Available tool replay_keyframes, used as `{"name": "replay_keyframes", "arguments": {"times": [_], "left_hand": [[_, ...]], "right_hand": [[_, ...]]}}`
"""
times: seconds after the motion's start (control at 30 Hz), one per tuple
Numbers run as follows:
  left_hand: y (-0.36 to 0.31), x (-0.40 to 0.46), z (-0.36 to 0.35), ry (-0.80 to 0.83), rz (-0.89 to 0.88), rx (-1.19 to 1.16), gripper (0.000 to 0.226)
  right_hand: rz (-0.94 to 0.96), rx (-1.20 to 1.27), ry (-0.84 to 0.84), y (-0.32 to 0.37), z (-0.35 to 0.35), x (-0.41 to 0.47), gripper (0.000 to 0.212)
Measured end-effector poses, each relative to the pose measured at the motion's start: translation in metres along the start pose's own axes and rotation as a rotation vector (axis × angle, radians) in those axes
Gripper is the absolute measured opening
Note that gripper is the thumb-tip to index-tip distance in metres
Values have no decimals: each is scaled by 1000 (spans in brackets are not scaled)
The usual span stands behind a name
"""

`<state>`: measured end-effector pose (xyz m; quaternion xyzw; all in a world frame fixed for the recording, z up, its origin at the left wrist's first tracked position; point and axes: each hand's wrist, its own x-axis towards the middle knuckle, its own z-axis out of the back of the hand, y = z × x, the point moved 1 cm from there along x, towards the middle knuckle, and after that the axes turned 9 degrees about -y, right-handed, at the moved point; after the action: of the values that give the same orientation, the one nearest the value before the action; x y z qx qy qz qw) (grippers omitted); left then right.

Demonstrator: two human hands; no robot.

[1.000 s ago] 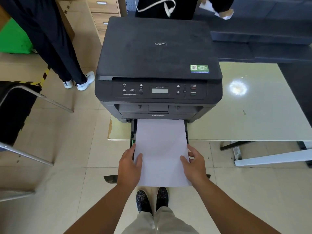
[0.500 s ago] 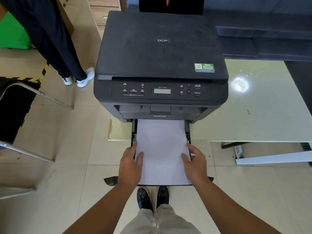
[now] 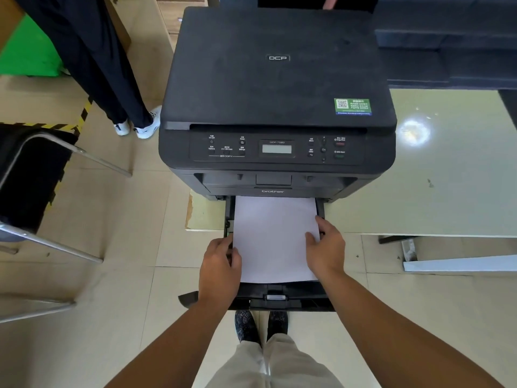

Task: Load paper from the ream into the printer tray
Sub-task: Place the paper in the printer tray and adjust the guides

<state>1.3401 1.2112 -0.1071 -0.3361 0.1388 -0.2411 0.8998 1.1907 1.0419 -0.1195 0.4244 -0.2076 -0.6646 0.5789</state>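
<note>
A black printer [image 3: 277,88] stands on the left end of a pale table. Its black paper tray [image 3: 282,299] is pulled out toward me below the front. A stack of white paper [image 3: 272,239] lies in the tray, its far end under the printer body. My left hand [image 3: 221,264] holds the stack's left edge, thumb on top. At the right edge my right hand [image 3: 326,247] rests, fingers spread on the sheet. The tray's near lip shows in front of the paper. No ream is in view.
The pale green table [image 3: 436,186] extends right of the printer. A metal-framed chair [image 3: 36,175] stands at the left. Another person's legs [image 3: 112,79] stand by the printer's far left corner. My shoes [image 3: 261,324] are under the tray.
The paper has slid farther into the tray, uncovering the tray's near lip. Both hands moved forward with it, and my right fingers reached farther up the right edge.
</note>
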Motion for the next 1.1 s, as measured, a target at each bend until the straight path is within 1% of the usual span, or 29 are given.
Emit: {"name": "replay_keyframes", "arguments": {"times": [0.1, 0.2, 0.23, 0.3, 0.33, 0.37, 0.43, 0.5, 0.57, 0.67, 0.73, 0.83, 1.0, 1.1], "left_hand": [[3, 2, 1, 4, 10, 7, 39], [4, 4, 3, 6, 17, 20, 39], [4, 4, 3, 7, 15, 19, 39], [3, 5, 3, 2, 13, 15, 39], [3, 5, 3, -3, 14, 13, 38], [2, 5, 3, -7, 13, 10, 38], [1, 5, 3, -9, 9, 14, 38], [1, 5, 2, -7, 13, 13, 38], [1, 4, 2, -14, 26, 12, 39], [0, 2, 2, -22, 71, 9, 40], [-1, 0, 2, -25, 86, 8, 40], [-6, -3, 2, -38, 95, 6, 40], [-12, -5, 2, -65, 197, -62, 40], [-14, -6, 2, -57, 207, -86, 42]], "right_hand": [[26, -41, -14, 0, -4, 1, 48], [82, -174, -48, 1, -4, -1, 47], [137, -265, -66, 3, -2, -1, 47], [311, -439, -88, 4, 2, -2, 51], [385, -486, -98, 4, 5, -2, 54], [420, -508, -114, 2, 8, -1, 59], [382, -507, -139, -6, 18, -2, 68], [295, -490, -104, -18, 28, -5, 69], [219, -469, -47, -27, 37, -10, 54], [150, -469, 8, -32, 39, -14, 24], [140, -489, 3, -32, 35, -14, 15], [126, -506, -33, -32, 33, -14, 16], [163, -484, -46, -31, 32, -13, 32], [150, -453, -38, -28, 31, -12, 31]]}}
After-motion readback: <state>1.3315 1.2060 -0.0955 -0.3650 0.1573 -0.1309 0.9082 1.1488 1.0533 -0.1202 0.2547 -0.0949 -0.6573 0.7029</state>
